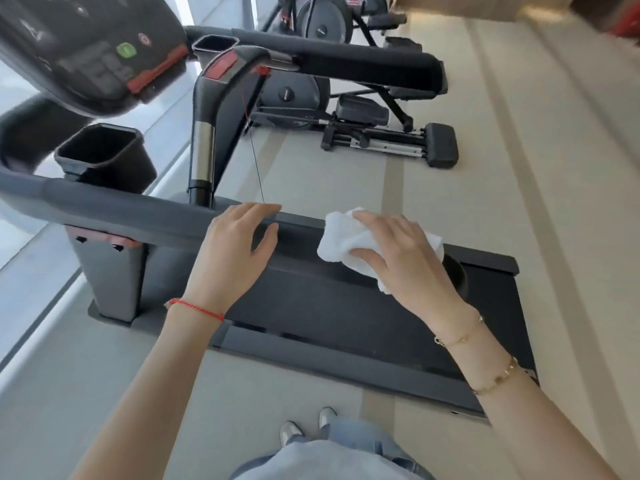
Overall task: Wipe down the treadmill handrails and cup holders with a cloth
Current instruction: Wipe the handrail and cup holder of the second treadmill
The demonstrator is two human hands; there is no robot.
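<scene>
R hand (398,251) gripped the white cloth (349,242) bunched around the near handrail (138,214), at 3 o'clock of L hand (235,251). L hand rested on the rail, fingers relaxed and spread. Cup holder (104,157) sat at 10 o'clock.

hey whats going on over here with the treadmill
A person stands beside a treadmill, wiping its near handrail. The right hand grips a white cloth against the rail's end, while the left hand rests on the rail beside it, fingers relaxed. The black cup holder behind the rail has nothing touching it.
</scene>
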